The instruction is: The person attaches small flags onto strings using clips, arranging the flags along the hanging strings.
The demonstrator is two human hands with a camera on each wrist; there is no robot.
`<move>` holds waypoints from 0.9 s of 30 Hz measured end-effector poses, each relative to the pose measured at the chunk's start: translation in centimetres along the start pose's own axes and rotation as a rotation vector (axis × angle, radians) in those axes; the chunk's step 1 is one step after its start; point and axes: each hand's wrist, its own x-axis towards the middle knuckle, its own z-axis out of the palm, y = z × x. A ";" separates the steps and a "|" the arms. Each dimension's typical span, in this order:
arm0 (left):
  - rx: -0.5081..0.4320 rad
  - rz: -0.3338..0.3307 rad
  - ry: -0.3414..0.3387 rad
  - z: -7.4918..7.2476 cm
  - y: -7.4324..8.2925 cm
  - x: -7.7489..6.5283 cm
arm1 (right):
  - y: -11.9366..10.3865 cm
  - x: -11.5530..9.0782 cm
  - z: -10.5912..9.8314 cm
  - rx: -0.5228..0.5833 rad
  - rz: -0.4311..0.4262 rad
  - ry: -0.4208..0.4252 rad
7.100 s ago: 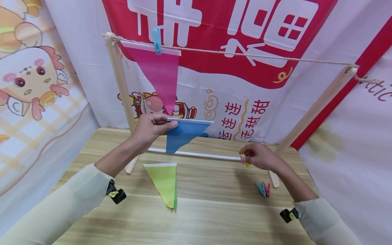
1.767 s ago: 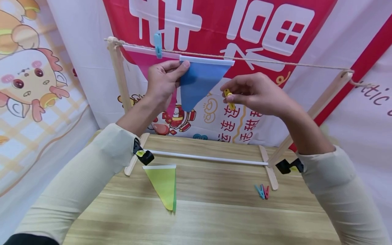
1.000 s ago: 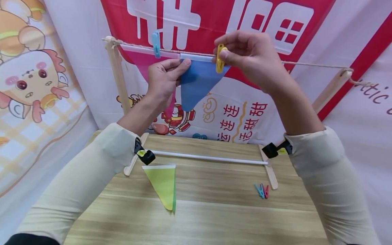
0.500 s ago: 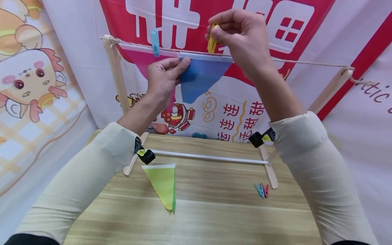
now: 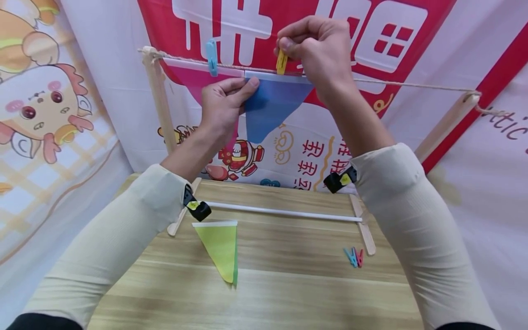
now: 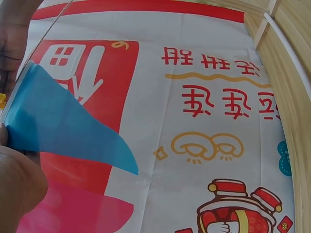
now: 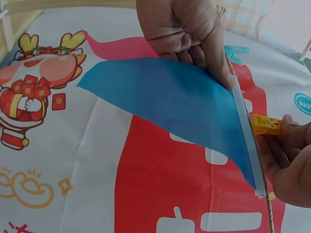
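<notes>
My left hand (image 5: 224, 103) pinches the upper left corner of a blue pennant (image 5: 274, 105), keeping its white top strip along the stretched rope (image 5: 412, 85). Between thumb and fingers of my right hand (image 5: 323, 50) is a yellow clothespin (image 5: 282, 63), pointing down at the rope above the pennant's top edge. From the right wrist view, the clothespin's (image 7: 266, 125) tip is right at the rope beside the white strip (image 7: 248, 141). Left of the blue pennant hangs a pink pennant (image 5: 191, 80), fixed by a light blue clothespin (image 5: 212, 57) and partly hidden by my left hand.
The rope runs between a left wooden post (image 5: 158, 101) and a right one (image 5: 447, 126), with a white rod (image 5: 284, 212) low between them. On the table (image 5: 288, 293) lie a yellow-green pennant (image 5: 218, 247) over a green one, plus blue (image 5: 351, 257) and red (image 5: 360, 258) clothespins.
The blue pennant has been raised from low over the table to the rope. My right hand has brought the yellow clothespin up and left, then slightly down onto the rope line.
</notes>
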 end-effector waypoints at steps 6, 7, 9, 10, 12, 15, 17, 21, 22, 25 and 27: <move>-0.018 0.002 -0.007 0.2 -0.1 0.0 | 0.5 0.3 -0.3 -0.057 0.028 -0.026; -0.019 0.004 -0.009 0.3 -0.1 0.0 | 0.6 0.3 -0.4 -0.065 0.029 -0.033; -0.025 0.006 -0.010 0.3 -0.1 0.1 | 0.6 0.3 -0.4 -0.088 0.027 -0.049; -0.028 0.006 -0.010 0.3 -0.1 0.1 | 0.5 0.3 -0.4 -0.102 0.028 -0.057; -0.037 0.005 -0.008 0.4 -0.1 0.2 | 0.5 0.3 -0.3 -0.133 0.018 -0.075; -0.046 0.008 -0.003 0.4 -0.2 0.2 | 0.5 0.5 -0.3 -0.188 -0.005 -0.098; -0.052 0.009 -0.001 0.5 -0.1 0.2 | 0.5 0.6 -0.4 -0.225 -0.017 -0.110; -0.061 0.004 -0.001 0.5 -0.1 0.1 | 0.6 0.7 -0.5 -0.292 -0.023 -0.134; -0.065 0.000 -0.001 0.5 -0.1 0.1 | 0.6 0.7 -0.6 -0.308 -0.025 -0.142; -0.069 -0.009 -0.001 0.5 -0.1 0.1 | 0.6 0.8 -0.7 -0.345 -0.028 -0.167; -0.069 -0.013 -0.001 0.4 -0.2 0.1 | 0.5 0.8 -0.8 -0.368 -0.028 -0.185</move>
